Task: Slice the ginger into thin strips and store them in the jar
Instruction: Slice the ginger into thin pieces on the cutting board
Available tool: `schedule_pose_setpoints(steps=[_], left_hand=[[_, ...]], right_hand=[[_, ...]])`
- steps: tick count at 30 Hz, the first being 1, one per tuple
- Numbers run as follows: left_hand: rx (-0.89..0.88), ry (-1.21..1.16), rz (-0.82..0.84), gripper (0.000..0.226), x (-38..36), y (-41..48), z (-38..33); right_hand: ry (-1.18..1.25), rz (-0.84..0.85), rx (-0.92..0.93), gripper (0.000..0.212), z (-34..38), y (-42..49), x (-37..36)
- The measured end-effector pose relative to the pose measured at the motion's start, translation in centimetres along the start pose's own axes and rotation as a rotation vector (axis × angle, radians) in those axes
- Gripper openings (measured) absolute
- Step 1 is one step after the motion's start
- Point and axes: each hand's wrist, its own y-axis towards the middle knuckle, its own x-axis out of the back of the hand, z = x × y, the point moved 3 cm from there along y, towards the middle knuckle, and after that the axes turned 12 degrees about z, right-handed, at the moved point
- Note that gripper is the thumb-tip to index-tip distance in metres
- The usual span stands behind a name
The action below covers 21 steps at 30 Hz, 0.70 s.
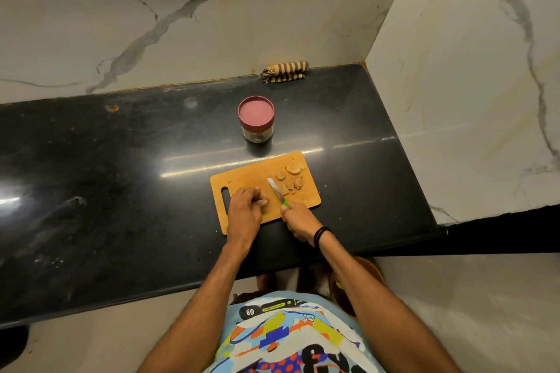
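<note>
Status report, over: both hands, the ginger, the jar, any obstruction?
Left hand pinches a ginger piece on the cutting board. Right hand grips the knife, blade beside the cut slices. Jar behind the board, lid on. Nothing blocks the cut.

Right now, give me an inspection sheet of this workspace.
Surface: black stone counter, glossy, glare streaks.
Job's things: wooden cutting board near the front edge; ginger slices on its far right part; green-handled knife, blade over the board; jar behind the board, maroon lid on.
Clutter: striped cloth against the back wall.
Hands: left hand curled on the board, what it holds hidden; right hand grips the knife handle.
Cables: nothing seen.
Surroundings: veined marble walls behind and right.
</note>
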Motion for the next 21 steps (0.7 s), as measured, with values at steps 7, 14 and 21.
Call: schedule_pose_setpoints(steps=[7,14,21], left_hand=[[-0.016,0.021,0.004,0.012,0.0,-0.2,-0.1],[-0.005,0.017,0.006,0.013,-0.1,-0.2,-0.3],[0.007,0.011,0.009,0.015,-0.1,-0.2,-0.2]], right_hand=[[0.342,0.216,-0.25,0.023,-2.2,-1.7,-0.3],[0.384,0.254,-0.207,0.031,-3.8,-2.2,-0.5],[-0.044,-0.138,0.023,0.042,-1.4,-2.4,1.2]])
